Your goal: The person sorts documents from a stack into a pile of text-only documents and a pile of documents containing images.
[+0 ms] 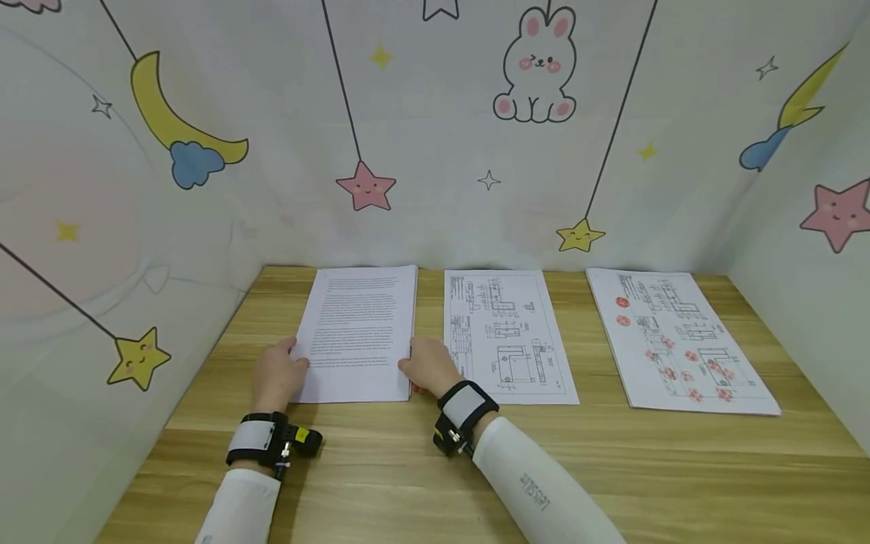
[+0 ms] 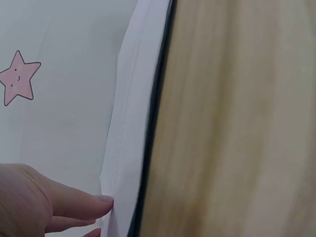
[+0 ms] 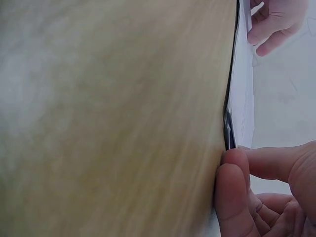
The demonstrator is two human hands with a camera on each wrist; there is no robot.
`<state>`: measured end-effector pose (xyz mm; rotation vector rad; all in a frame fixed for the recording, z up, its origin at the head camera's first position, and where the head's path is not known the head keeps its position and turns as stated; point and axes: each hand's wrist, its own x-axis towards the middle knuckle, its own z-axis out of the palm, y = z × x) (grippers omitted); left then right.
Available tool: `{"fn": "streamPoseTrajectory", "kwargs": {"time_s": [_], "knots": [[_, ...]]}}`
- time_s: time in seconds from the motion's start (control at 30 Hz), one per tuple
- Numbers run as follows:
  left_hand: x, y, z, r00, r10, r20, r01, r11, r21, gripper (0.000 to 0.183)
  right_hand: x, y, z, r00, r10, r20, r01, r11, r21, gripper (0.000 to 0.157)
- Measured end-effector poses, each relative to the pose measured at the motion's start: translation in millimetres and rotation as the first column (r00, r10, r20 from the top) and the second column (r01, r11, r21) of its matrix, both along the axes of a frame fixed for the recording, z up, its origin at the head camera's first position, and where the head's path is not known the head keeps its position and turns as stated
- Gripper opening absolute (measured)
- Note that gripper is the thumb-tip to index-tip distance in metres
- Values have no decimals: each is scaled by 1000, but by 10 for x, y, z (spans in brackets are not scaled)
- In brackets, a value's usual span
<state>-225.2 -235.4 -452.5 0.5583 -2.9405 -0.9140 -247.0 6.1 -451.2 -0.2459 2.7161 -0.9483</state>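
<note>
A person's two bare hands flank a stack of printed pages [image 1: 356, 325] on the left side of a wood-grain table [image 1: 381, 468], before a backdrop [image 1: 442, 143] of cartoon stars and a rabbit. The left hand [image 1: 277, 372] sets its thumb and a finger to the left edge of the pages; whether the other fingers curl beneath, the views do not tell. The right hand [image 1: 431, 364] pinches the stack at its right edge, close to the near corner, thumb and fingertips brought together there. The stack lies face up, its long sides pointing away from the person, with a dark gap under its near edge in the wrist views. The step in hand appears to be securing the pages between both hands, to square or lift them; which of these, the moment leaves unclear. Either calls for even pressure from left and right, so that no sheet slides out or sags. Just right of the stack lies a technical drawing [image 1: 499, 329]; at far right, well apart, rests a stack of red-stamped drawings [image 1: 669, 321].
</note>
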Motion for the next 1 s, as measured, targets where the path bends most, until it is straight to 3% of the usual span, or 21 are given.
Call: {"fn": "streamPoseTrajectory", "kwargs": {"time_s": [0.33,0.63,0.83,1.0], "knots": [[62,39,99,1000,9,18,-11,994,107,53,-8,19,14,1000,9,7,-9,1000,4,17],[29,31,119,1000,-11,-18,14,992,126,57,33,127,6,998,59,-21,-61,994,-95,18],[12,89,159,998,6,-68,4,989,145,55,81,266,115,998,59,11,-56,983,-172,48],[-2,189,218,991,-31,-129,54,982,181,53,127,412,238,998,59,-27,-63,979,-194,50]]}}
